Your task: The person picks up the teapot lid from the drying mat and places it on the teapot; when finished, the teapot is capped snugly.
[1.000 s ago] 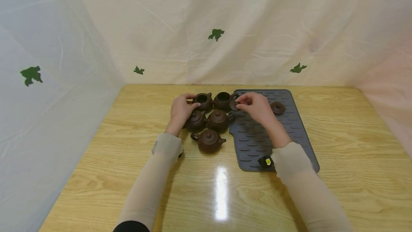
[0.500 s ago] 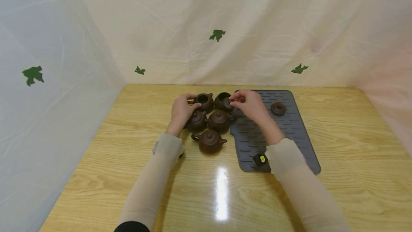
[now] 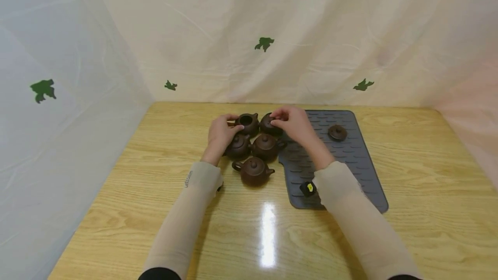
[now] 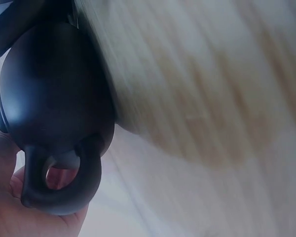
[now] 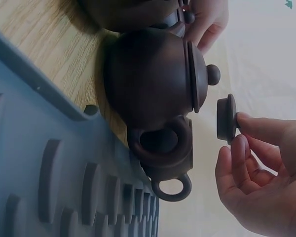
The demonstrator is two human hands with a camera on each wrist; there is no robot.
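My right hand [image 3: 295, 125] pinches a small dark brown teapot lid [image 5: 228, 118] by its knob. It holds the lid above the back-right teapot [image 3: 266, 128], whose opening is mostly hidden in the head view. At the back left, my left hand [image 3: 221, 135] grips a lidless teapot [image 3: 253, 128], thumb on the near side and fingers on the far side; its handle is hidden by the hand. Three lidded teapots stand nearer: one [image 3: 236, 147] by the left wrist, one [image 3: 265, 147] in the middle and one [image 3: 254, 173] in front.
A grey ridged mat [image 3: 342, 163] lies to the right of the teapots, under the right forearm. Another teapot lid [image 3: 337, 132] rests on its far part, knob up. The wooden table [image 3: 136, 176] meets a pale curtain [image 3: 210, 55] at the back.
My right hand has moved left with the lid, from beside the back-right teapot's handle to over its opening. My left hand has stayed at the back-left teapot.
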